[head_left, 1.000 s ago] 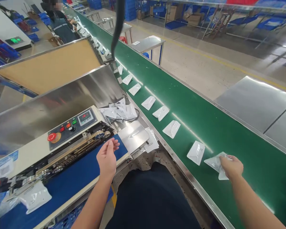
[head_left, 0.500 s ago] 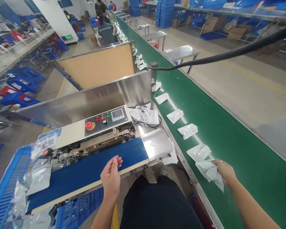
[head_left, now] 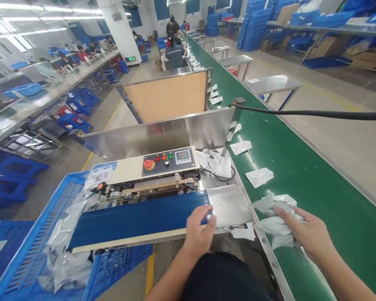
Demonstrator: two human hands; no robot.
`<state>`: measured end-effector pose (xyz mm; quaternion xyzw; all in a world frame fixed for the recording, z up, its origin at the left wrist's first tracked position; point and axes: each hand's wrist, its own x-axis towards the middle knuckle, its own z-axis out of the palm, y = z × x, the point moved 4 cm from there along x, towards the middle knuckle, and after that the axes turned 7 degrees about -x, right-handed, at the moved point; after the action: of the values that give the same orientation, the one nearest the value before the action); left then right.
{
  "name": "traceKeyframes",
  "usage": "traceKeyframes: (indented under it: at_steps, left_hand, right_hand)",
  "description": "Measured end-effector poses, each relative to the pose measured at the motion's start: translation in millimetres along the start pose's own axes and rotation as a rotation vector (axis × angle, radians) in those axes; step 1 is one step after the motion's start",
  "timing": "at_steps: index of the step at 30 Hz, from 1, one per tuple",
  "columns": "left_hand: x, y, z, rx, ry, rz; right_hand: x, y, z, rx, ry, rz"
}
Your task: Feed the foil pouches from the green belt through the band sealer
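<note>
Over the green conveyor [head_left: 326, 188], my right hand [head_left: 310, 230] grips several white packets [head_left: 277, 228], blurred and bunched together. More white packets lie in a row farther up the conveyor, the closest loose one [head_left: 259, 177] just beyond my hand. My left hand [head_left: 200, 232] is at the right end of the sealing machine's blue belt [head_left: 138, 217], beside the metal plate [head_left: 230, 205]. Its thumb and fingers are apart with nothing between them.
A pile of white packets [head_left: 216, 162] lies behind the metal plate. At the left, a blue crate [head_left: 28, 251] holds packets. A black cable [head_left: 316, 113] crosses above the conveyor. People [head_left: 175, 54] sit farther up the line.
The view has turned left and tilted up. My left hand has moved right along the belt to the metal plate and opened. My right hand now holds more packets.
</note>
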<state>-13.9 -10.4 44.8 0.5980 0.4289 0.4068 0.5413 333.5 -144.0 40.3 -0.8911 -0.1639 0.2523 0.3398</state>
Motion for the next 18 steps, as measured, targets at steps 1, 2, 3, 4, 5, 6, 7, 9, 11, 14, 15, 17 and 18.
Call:
traceKeyframes:
  at_steps: [1,2,3,4,5,6,7,9,11,14,15,17,18]
  left_hand:
    - [6.1,0.9,15.1,-0.017,-0.06,0.03]
    - [12.3,0.1,27.9,-0.045,-0.108,0.041]
    - [18.3,-2.5,37.2,-0.082,-0.132,0.028]
    - [23.7,-6.6,42.8,-0.124,-0.13,-0.002]
    - [28.1,-11.7,44.8,-0.163,-0.107,-0.04]
    - [31.5,-17.2,43.7,-0.196,-0.066,-0.077]
    - [33.7,-22.5,40.5,-0.22,-0.018,-0.106]
    - [35.6,-31.7,32.5,-0.253,0.053,-0.134]
    - [36.5,-40.0,27.1,-0.304,0.086,-0.164]
    - [41.6,-52.9,27.3,-0.38,0.096,-0.245]
    - [44.4,-58.1,28.0,-0.396,0.124,-0.29]
    - [50.9,-68.7,28.0,-0.419,0.223,-0.381]
    - [54.2,-73.5,27.1,-0.431,0.281,-0.418]
  right_hand:
    - [-13.7,-21.8,16.3,0.033,-0.098,-0.033]
    - [-27.4,-41.6,34.9,0.067,-0.229,-0.068]
    - [-39.9,-58.7,52.4,0.103,-0.343,-0.097]
    - [-50.8,-73.0,68.3,0.122,-0.457,-0.131]
    - [-59.2,-84.5,81.3,0.125,-0.551,-0.165]
    - [-64.6,-93.1,91.0,0.108,-0.621,-0.194]
    - [-67.5,-99.4,98.2,0.076,-0.679,-0.22]
    - [-67.3,-107.7,107.0,0.019,-0.763,-0.262]
    - [-62.0,-112.4,112.7,0.0,-0.81,-0.264]
    - [-47.2,-115.4,123.0,-0.012,-0.814,-0.203]
    - [-40.6,-115.4,127.4,-0.021,-0.803,-0.163]
    - [-26.3,-115.4,138.2,-0.04,-0.786,-0.075]
    - [-19.4,-115.9,144.7,-0.051,-0.783,-0.038]
